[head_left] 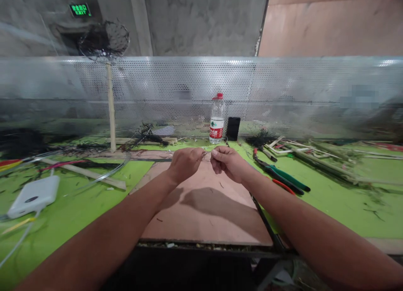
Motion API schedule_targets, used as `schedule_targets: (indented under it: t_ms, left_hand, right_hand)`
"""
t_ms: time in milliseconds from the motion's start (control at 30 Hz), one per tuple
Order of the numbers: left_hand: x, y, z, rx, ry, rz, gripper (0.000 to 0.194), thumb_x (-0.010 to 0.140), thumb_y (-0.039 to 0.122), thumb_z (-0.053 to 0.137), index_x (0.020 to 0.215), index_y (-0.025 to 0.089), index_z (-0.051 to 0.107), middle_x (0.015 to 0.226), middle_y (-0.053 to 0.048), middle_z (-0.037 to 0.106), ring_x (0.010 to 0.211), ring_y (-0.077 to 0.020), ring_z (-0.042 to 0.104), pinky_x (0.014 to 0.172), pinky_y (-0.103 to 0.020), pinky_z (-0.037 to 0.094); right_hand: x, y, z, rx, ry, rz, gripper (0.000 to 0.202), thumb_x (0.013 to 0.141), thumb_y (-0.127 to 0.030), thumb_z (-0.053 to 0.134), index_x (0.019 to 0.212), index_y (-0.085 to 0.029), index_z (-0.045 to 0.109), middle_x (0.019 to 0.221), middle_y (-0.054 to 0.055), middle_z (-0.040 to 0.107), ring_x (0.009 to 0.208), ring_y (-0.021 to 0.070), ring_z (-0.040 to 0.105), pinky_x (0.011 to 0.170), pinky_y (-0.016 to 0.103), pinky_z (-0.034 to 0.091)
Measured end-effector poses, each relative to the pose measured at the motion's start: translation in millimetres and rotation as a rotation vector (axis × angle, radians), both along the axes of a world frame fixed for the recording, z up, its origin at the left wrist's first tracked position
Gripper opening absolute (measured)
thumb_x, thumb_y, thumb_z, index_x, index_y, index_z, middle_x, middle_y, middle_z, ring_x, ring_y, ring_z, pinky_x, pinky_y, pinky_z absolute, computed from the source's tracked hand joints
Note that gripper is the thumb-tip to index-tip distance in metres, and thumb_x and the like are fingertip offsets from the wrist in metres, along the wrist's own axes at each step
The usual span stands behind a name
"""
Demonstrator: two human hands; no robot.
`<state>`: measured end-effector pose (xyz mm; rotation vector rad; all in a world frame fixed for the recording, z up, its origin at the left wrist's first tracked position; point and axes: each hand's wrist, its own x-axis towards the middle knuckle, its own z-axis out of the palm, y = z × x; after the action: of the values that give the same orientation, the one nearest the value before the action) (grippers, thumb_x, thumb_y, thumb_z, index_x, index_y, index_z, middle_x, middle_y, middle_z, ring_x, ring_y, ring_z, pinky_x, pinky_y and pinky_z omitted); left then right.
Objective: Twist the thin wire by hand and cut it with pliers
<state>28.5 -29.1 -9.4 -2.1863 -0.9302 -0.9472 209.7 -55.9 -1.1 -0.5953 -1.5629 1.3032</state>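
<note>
Both hands are raised over the pinkish wooden board point(201, 215), nearly meeting. My left hand point(186, 161) is closed in a pinch, its back toward me. Facing it, my right hand point(227, 161) pinches with thumb and forefinger, the other fingers curled. A thin, wire-like strand point(208, 153) shows in the narrow gap between the fingertips; its ends are hidden in the fingers and its material is too small to tell. Just behind the hands stands a water bottle point(216, 121) with a red cap, beside an upright black phone point(233, 128).
Green-handled pliers point(285, 175) and red-handled ones lie right of the board. Plant stalks point(327, 161) cover the far right. At left are a white power bank point(34, 195), a wooden strip point(91, 175) and a post point(111, 106) topped by black wire mesh. A perforated metal screen point(151, 85) runs behind.
</note>
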Motion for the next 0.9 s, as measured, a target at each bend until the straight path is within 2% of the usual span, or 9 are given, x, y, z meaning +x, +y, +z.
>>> schedule_targets:
  t_ms: [100,233,367,500,567,667,800,900]
  left_hand:
    - [6,-7,4.0,-0.08,-0.135,-0.003,0.03,0.091,0.036,0.037,0.088,0.018,0.061,0.074,-0.004,0.066,0.067,-0.0142,0.058,0.059,-0.024,0.037]
    - [9,-14,11.8,-0.222,-0.236,-0.037,0.037,0.092,0.038,0.033,0.077,0.017,0.06,0.065,-0.002,0.06,0.062,-0.0125,0.053,0.057,-0.023,0.034]
    - [6,-16,16.9,-0.315,-0.311,-0.13,0.037,0.091,0.038,0.035,0.074,0.016,0.058,0.062,0.001,0.054,0.06,-0.0108,0.049,0.057,-0.022,0.033]
    - [3,-15,18.9,-0.381,-0.367,-0.251,0.036,0.091,0.038,0.035,0.076,0.015,0.058,0.064,0.001,0.054,0.061,-0.0104,0.049,0.058,-0.021,0.036]
    - [2,-14,19.5,-0.394,-0.361,-0.288,0.036,0.09,0.038,0.035,0.077,0.014,0.058,0.065,0.0,0.055,0.062,-0.0104,0.049,0.059,-0.021,0.037]
    - [1,-14,20.5,-0.39,-0.295,-0.313,0.035,0.09,0.036,0.036,0.077,0.014,0.06,0.066,-0.001,0.057,0.062,-0.0102,0.05,0.059,-0.021,0.037]
    - [0,-14,20.1,-0.369,-0.16,-0.288,0.035,0.09,0.035,0.037,0.075,0.015,0.061,0.066,-0.001,0.06,0.062,-0.0102,0.052,0.058,-0.021,0.036]
    - [-2,-10,16.5,-0.264,-0.071,-0.214,0.032,0.09,0.034,0.038,0.075,0.017,0.061,0.07,-0.002,0.063,0.065,-0.0116,0.055,0.059,-0.022,0.036]
  right_hand:
    - [0,-1,0.8,0.07,-0.023,-0.031,0.028,0.081,-0.039,0.056,0.065,-0.016,0.053,0.049,-0.002,0.056,0.041,0.0075,0.049,0.041,0.02,0.032]
    - [3,0,0.2,0.182,-0.076,-0.055,0.027,0.083,-0.038,0.054,0.067,-0.017,0.055,0.053,-0.001,0.059,0.047,0.0085,0.053,0.047,0.021,0.037]
    - [8,8,-4.6,0.313,-0.211,-0.09,0.021,0.082,-0.036,0.056,0.073,-0.017,0.059,0.062,0.001,0.061,0.058,0.0115,0.058,0.058,0.025,0.046]
    - [11,19,-12.1,0.511,-0.317,-0.192,0.015,0.08,-0.03,0.059,0.088,-0.021,0.066,0.078,0.003,0.065,0.07,0.0141,0.061,0.068,0.029,0.049]
    - [11,24,-15.3,0.636,-0.361,-0.261,0.018,0.08,-0.028,0.059,0.095,-0.023,0.067,0.087,0.004,0.067,0.079,0.016,0.061,0.076,0.031,0.048]
    - [10,28,-18.8,0.774,-0.427,-0.339,0.021,0.084,-0.026,0.053,0.099,-0.026,0.067,0.089,0.004,0.067,0.084,0.017,0.06,0.081,0.033,0.046]
    - [8,31,-22.0,0.838,-0.479,-0.362,0.022,0.087,-0.022,0.046,0.09,-0.021,0.068,0.089,0.006,0.065,0.084,0.0172,0.058,0.081,0.034,0.046]
    - [7,32,-24.6,0.858,-0.46,-0.329,0.021,0.087,-0.023,0.048,0.097,-0.021,0.067,0.105,0.009,0.061,0.1,0.019,0.055,0.09,0.036,0.042]
